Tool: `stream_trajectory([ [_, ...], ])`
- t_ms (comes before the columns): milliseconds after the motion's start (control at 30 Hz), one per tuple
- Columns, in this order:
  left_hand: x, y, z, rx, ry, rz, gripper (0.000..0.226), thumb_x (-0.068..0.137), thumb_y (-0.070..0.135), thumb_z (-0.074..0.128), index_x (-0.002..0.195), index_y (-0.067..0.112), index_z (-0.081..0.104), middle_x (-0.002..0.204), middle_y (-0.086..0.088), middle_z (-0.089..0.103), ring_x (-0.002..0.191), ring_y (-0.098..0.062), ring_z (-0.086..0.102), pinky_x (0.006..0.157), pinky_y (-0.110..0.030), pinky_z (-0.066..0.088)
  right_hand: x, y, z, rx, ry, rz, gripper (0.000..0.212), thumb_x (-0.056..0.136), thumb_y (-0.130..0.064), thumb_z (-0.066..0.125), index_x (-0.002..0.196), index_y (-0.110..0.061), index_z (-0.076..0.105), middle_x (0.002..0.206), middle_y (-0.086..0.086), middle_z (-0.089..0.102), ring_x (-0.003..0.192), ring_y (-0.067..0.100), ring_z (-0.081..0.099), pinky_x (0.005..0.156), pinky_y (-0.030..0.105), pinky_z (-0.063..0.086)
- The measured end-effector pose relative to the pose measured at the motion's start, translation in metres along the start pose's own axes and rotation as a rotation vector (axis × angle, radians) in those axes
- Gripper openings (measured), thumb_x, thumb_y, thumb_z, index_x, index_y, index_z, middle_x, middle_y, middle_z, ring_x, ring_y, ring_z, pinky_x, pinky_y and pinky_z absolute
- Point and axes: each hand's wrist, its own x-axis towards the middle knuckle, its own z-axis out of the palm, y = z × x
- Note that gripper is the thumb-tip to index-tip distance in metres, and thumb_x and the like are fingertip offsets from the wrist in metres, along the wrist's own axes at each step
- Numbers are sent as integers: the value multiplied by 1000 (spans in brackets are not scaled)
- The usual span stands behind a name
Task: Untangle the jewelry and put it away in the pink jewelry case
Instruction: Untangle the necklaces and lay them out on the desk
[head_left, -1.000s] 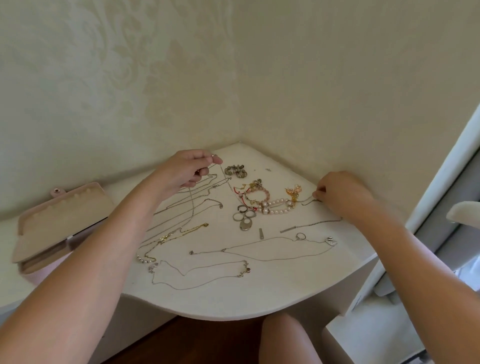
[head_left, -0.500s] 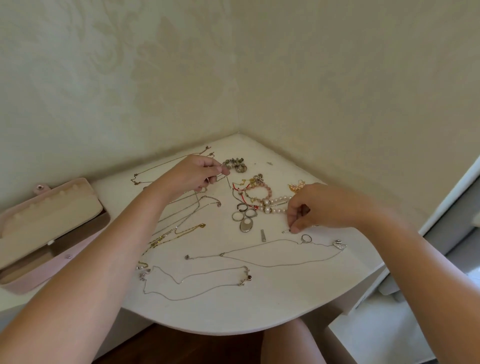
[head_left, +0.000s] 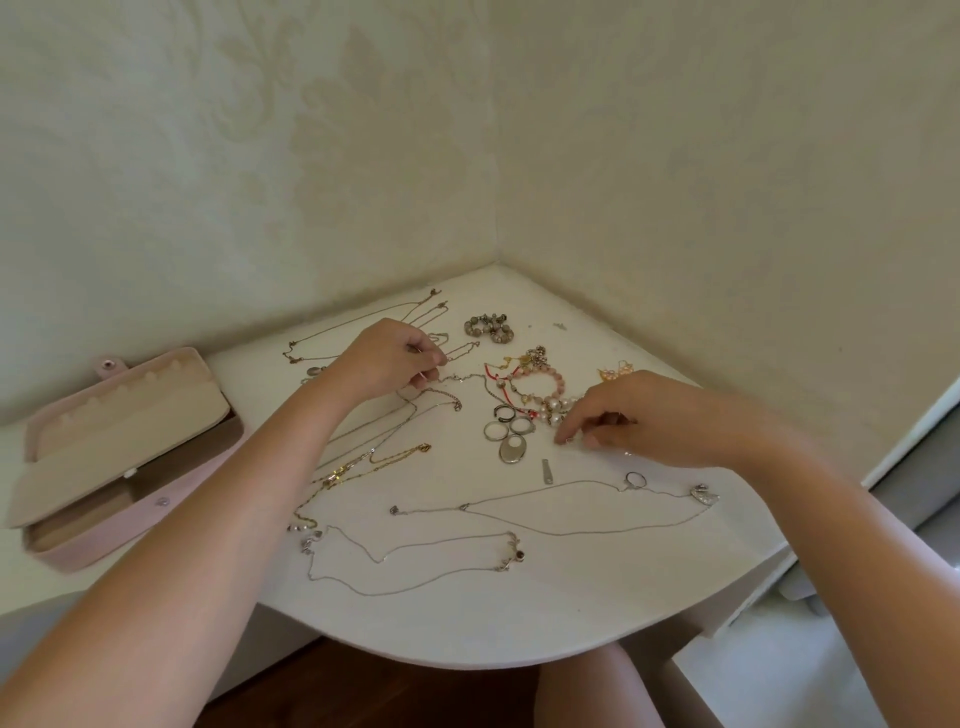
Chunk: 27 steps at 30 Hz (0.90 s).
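White tabletop (head_left: 467, 618) | left hand (head_left: 387, 358) pinches thin silver chain (head_left: 462, 377) | right hand (head_left: 644, 415): grip unclear | tug risks snagging pink-bead bracelet (head_left: 558, 378)

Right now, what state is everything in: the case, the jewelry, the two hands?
pink jewelry case, open, lid tipped back.
left hand, pinching a thin chain.
right hand, fingers curled down beside the pearl bracelet; grip unclear.
front silver necklaces, laid out apart, not in the case.
bead bracelets, bunched with a red cord.
rings, loose on the table.
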Motion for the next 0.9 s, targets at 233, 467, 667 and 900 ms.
stream_trajectory([
  [233,-12,-6,-18,46,-43,32,13,93,12,56,92,15,69,90,-1,72,83,-15,68,82,-27,51,6,-6,5,11,15,-2,19,92,-17,57,88,-32,69,74,-16,59,66,-1,50,64,10,40],
  [467,-54,-14,-47,224,-28,100,15,85,13,67,84,27,71,81,5,70,77,-6,65,69,-29,55,9,-8,6,28,18,32,8,85,-20,67,83,-27,70,73,-12,63,68,3,55,61,11,41],
  [667,-85,-30,-58,298,-37,77,19,80,10,71,77,29,70,73,6,69,71,-7,63,70,-20,49,12,-12,7,-3,33,31,12,82,-22,71,76,-31,67,69,-16,62,63,-1,54,59,10,41],
  [900,-74,-20,-38,309,13,63,2,81,20,71,82,20,73,72,5,70,69,-5,62,74,-24,49,12,-15,7,-7,17,22,15,79,-22,75,71,-31,67,72,-13,65,62,-2,54,58,10,41],
])
